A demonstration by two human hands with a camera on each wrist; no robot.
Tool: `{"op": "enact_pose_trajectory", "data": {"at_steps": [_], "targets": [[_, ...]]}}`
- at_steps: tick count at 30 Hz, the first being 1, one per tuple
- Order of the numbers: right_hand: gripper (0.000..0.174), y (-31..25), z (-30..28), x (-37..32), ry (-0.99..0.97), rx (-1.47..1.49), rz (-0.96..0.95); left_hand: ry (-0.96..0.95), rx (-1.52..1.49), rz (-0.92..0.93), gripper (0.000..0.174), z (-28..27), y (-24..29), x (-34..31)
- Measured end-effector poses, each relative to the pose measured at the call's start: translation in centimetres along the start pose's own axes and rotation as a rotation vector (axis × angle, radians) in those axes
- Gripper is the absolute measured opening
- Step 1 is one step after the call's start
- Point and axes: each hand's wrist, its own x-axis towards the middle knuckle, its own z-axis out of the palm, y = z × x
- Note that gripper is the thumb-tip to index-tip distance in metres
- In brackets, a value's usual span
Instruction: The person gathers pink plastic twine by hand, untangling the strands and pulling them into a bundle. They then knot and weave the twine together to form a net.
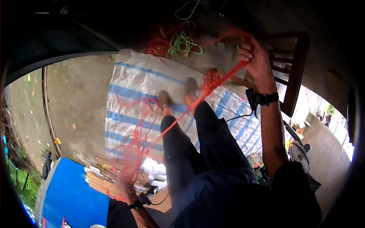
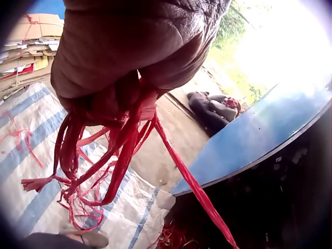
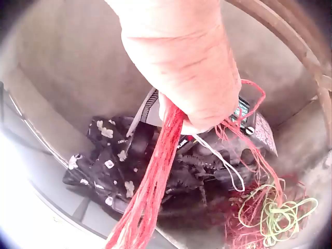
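My right hand [image 1: 259, 59], raised at the upper right of the head view, grips a thick bundle of red plastic twine [image 1: 218, 84]. In the right wrist view the many strands [image 3: 150, 181] leave that fist side by side, with a looser tail on its other side. One thin length slants down across the legs toward my left hand [image 1: 127, 186], which is motion-blurred low in the head view. Seen from the left wrist, the left hand [image 2: 129, 52] has its fingers curled round looped red twine [image 2: 116, 171]; loose ends dangle below, and one taut strand runs down to the right.
Underfoot lies a white and blue striped sheet [image 1: 137, 91]. Green twine [image 1: 183, 45] sits in a red tangle beyond it. A wooden chair [image 1: 300, 68] stands right. Stacked cardboard [image 1: 100, 180] and a blue board [image 1: 78, 193] are lower left. A dark patterned bag [image 3: 111, 161] lies behind the right hand.
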Motion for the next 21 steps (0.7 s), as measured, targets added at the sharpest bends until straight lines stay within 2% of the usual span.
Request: {"op": "enact_pose_trajectory", "data": {"at_steps": [3, 5, 7, 8, 11, 13, 16, 19, 21], "targets": [[0.03, -0.1, -1.1, -0.1, -0.059, 0.029, 0.024, 0.034, -0.014, 0.018, 0.036, -0.2, 0.6, 0.8], [0.031, 0.0, -1.9, 0.2, -0.041, 0.008, 0.0, -0.012, -0.028, 0.043, 0.032, -1.2, 0.7, 1.5], [0.031, 0.5, -2.7, 0.1, -0.012, -0.004, -0.007, -0.122, 0.67, 0.396, 0.028, -6.1, -0.7, 5.1], [0.03, 0.5, -2.7, 0.2, -0.033, 0.009, -0.015, -0.056, 0.38, 0.264, 0.025, -7.0, -1.2, 6.2], [0.028, 0.7, -2.9, 0.4, -0.055, 0.031, -0.034, -0.06, 0.51, 0.204, 0.022, -5.6, 0.6, 5.4], [0.028, 0.8, -3.3, 0.5, -0.016, 0.012, -0.05, -0.106, 0.199, 0.121, 0.033, -3.0, 1.9, 3.4], [0.028, 1.0, -4.2, 0.9, 0.043, -0.007, -0.039, -0.048, 0.206, 0.118, 0.037, -0.7, 3.2, 2.0], [0.028, 1.0, -5.3, 0.8, 0.072, -0.002, -0.039, -0.102, 0.181, 0.125, 0.037, -0.6, 3.7, 1.9], [0.029, 1.2, -5.5, 0.8, 0.084, 0.009, -0.034, -0.101, 0.286, 0.159, 0.029, -0.8, 4.3, 1.8]]}}
